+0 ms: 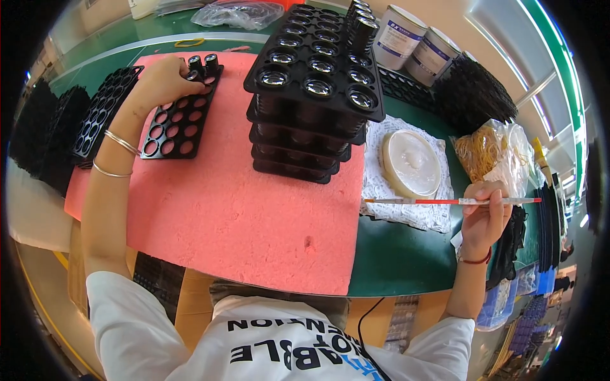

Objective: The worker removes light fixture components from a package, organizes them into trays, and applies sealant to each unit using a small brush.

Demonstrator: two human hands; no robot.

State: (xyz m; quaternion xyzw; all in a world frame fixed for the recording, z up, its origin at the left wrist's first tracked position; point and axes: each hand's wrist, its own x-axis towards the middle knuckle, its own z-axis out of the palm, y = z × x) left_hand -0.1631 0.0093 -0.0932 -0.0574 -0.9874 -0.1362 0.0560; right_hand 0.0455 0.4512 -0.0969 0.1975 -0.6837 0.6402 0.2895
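Reaching to the far end of a black perforated tray (pixel 180 139), the left hand (pixel 166 81) has its fingers at one of a few small black cylinders (pixel 211 62) with shiny tops; cannot tell whether they grip it. Tray lies on a pink foam sheet (pixel 241 222), left of centre, its nearer holes showing pink through. Right hand (pixel 486 213), well apart, over the right side of the green table (pixel 400 260): fingers pinched round the handle of a thin paintbrush (pixel 438 201), which runs roughly level, bristles pointing left, just on the near side of a round, shallow, pale dish (pixel 413 164). Dish sits on a crumpled white sheet (pixel 375 155). Between the hands, toward the far edge of the foam: a tall stack of black trays (pixel 311 108), top one filled with round, glassy-topped pieces, more cylinders standing at its far right corner. Beyond it, two pale cans (pixel 399 38); to the right, a clear bag of yellow rubber bands (pixel 486 152). More perforated trays (pixel 105 117) left of the left forearm.
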